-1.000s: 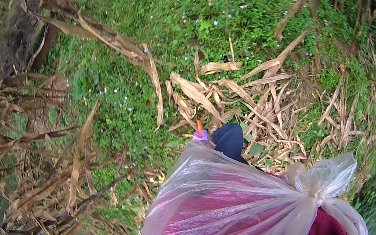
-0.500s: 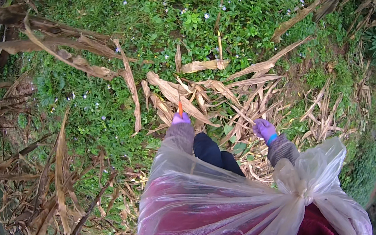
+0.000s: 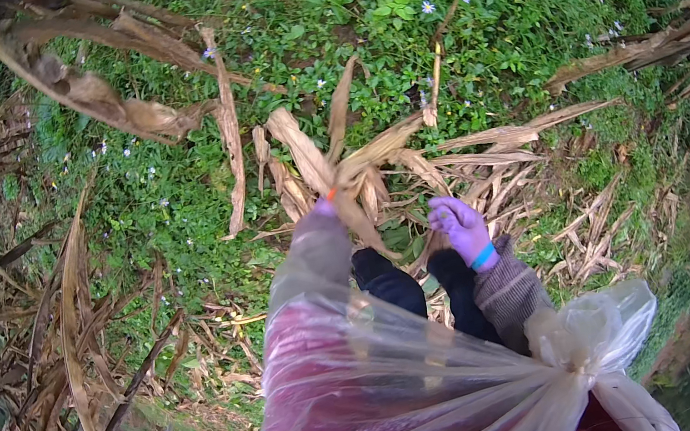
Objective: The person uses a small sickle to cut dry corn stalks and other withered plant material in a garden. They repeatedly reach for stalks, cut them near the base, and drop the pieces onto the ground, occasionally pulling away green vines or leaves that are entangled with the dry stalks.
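Observation:
My left hand (image 3: 324, 208) is closed on a slim orange tool (image 3: 332, 193), of which only a short piece shows; its kind cannot be told. Just beyond it, dry corn leaves (image 3: 379, 147) fan out, one standing up from the pile. My right hand (image 3: 461, 230), with a blue band (image 3: 482, 256) at the wrist, hovers to the right of them. Its fingers are half curled and slightly apart, and nothing shows in them. Below that hand lie more dry leaves (image 3: 497, 189).
A tied clear plastic sheet (image 3: 393, 382) covers my front over red clothing. My dark-clad legs (image 3: 389, 281) stand beneath. Green plants with small pale flowers (image 3: 427, 7) grow ahead. Dry corn stalks (image 3: 79, 327) rise at the left, and a long leaf (image 3: 73, 88) arches in from the upper left.
My right hand has lifted away from the dry leaves and come a little to the left. By the left hand, one dry leaf now stands upright, and less of the orange tool shows.

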`<state>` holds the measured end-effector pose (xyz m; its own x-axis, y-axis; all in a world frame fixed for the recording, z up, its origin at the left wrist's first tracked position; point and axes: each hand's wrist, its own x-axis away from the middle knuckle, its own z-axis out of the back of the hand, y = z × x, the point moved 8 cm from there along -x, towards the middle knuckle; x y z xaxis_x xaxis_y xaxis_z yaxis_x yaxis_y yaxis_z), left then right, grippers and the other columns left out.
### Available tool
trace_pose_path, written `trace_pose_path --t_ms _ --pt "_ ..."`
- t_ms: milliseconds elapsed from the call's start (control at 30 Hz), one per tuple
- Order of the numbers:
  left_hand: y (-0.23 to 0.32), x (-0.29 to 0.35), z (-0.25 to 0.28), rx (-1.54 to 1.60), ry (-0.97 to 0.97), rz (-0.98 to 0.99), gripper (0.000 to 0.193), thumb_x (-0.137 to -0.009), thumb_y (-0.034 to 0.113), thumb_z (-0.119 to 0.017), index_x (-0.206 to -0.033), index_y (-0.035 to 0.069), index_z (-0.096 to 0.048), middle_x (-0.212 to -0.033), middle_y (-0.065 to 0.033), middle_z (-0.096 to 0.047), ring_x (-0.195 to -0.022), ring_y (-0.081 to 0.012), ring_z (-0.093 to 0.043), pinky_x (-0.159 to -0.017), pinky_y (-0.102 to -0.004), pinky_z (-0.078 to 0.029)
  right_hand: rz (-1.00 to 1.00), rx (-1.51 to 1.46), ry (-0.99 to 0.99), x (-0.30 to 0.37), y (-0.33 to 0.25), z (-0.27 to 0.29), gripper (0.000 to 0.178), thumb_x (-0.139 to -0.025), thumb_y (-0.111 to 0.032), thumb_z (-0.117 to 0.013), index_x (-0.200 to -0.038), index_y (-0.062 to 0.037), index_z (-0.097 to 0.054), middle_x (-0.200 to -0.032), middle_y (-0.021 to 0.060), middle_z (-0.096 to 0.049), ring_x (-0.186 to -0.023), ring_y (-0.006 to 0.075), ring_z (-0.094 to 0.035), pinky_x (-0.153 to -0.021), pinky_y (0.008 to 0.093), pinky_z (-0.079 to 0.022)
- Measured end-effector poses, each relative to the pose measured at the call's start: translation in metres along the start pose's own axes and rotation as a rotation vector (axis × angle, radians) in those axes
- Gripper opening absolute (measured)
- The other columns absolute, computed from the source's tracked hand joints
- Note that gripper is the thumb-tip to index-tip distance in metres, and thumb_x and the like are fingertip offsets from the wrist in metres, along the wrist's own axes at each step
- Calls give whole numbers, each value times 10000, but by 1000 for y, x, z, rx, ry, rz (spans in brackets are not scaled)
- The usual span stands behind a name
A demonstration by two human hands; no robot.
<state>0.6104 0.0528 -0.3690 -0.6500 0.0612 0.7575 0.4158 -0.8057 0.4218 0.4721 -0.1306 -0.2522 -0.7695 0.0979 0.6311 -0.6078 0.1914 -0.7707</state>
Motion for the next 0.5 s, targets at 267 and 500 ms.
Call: trace_pose_path --t_ms 267,500 --pt "-195 124 41 -97 200 306 372 -926 310 -488 -1146 15 -533 -899 -186 -632 -805 -309 -622 -733 -419 -489 3 -52 -225 -47 23 0 235 -926 -96 -500 -1130 13 -542 -866 35 -599 -750 94 -561 -717 230 -482" --pt "-286 272 11 -153 334 737 361 -930 297 -492 -1132 0 -531 -847 -177 -627 -745 -282 -620 -688 -403 -490 20 584 -295 -124 39 31 177 -874 -132 -550 -1007 -40 -621 -864 64 -647 -786 140 -604 -724 290 -496"
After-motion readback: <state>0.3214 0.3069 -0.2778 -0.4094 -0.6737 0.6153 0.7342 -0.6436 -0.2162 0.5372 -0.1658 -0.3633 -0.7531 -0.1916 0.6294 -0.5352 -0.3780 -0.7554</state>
